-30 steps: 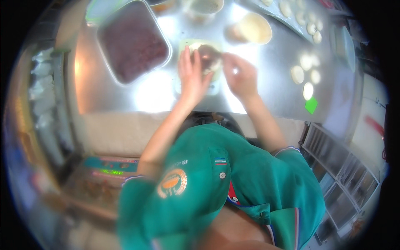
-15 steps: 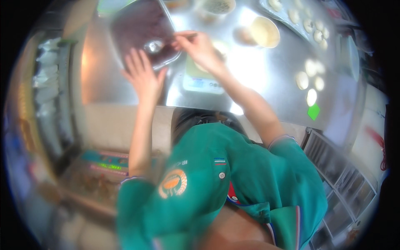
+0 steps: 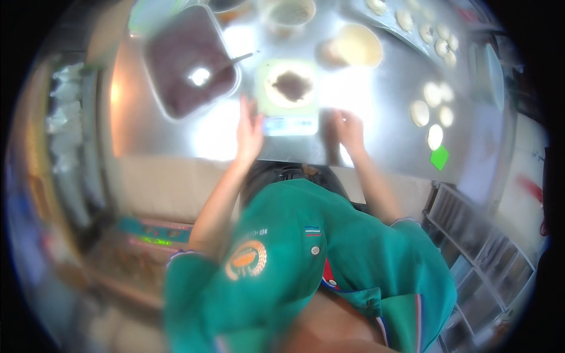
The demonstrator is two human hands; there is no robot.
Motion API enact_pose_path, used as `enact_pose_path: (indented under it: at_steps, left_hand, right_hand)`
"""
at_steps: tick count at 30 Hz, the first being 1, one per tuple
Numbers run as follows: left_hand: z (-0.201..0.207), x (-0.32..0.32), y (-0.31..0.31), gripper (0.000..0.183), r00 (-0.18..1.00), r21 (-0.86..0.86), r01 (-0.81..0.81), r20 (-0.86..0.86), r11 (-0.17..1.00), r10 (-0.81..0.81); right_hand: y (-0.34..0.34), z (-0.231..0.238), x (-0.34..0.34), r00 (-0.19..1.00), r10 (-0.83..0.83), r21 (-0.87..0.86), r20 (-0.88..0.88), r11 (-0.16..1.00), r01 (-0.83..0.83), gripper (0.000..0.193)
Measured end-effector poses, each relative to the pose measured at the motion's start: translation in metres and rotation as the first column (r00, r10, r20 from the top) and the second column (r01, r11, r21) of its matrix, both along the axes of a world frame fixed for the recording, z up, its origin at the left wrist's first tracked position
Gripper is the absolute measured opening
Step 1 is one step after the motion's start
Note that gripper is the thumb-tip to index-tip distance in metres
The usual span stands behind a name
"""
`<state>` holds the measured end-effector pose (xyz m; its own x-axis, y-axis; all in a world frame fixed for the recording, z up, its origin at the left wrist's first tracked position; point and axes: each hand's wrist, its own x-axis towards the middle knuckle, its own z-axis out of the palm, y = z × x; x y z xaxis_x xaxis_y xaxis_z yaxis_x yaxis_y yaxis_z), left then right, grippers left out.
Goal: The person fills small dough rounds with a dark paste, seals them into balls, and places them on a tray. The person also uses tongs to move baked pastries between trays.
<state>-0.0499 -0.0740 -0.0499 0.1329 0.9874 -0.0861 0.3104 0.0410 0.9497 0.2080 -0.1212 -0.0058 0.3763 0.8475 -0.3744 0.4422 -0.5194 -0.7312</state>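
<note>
A pale green kitchen scale stands on the steel table in front of me. On it rests a flat round of pale dough with dark paste heaped in its middle. My left hand is just left of the scale, fingers stretched out and holding nothing I can see. To the right of the scale is my right hand, its fingers bent and blurred. A clear tub of dark reddish paste sits at the far left. A thin handle sticks out of that paste over the tub's right side.
Several pale dough pieces lie on the right, near a green card. A tray of filled rounds is at the far right. Two bowls stand behind the scale, one holding dark contents, the other cream-coloured.
My right hand has let go of the handle at the tub and moved down to the scale's right. My left hand has left the tub for the scale's left. The scale's top is now uncovered.
</note>
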Motion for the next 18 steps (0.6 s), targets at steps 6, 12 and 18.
enact_pose_path:
  at_steps: [6,12,18]
  left_hand:
    - [0.028,0.045,0.027,0.04,0.947,0.317,0.098,-0.322,0.943,0.01]
    - [0.034,0.08,0.066,0.017,0.895,0.177,0.052,-0.444,0.983,0.033]
    - [0.036,0.082,0.083,0.018,0.801,0.005,0.034,-0.598,0.999,-0.024]
  right_hand:
    - [0.038,-0.032,0.005,0.99,-0.129,0.48,0.065,0.873,0.082,0.018]
    - [0.067,-0.014,0.017,0.985,-0.021,0.399,0.17,0.916,-0.049,0.016]
    - [0.078,-0.009,0.019,0.99,0.024,0.471,0.136,0.878,-0.085,0.014]
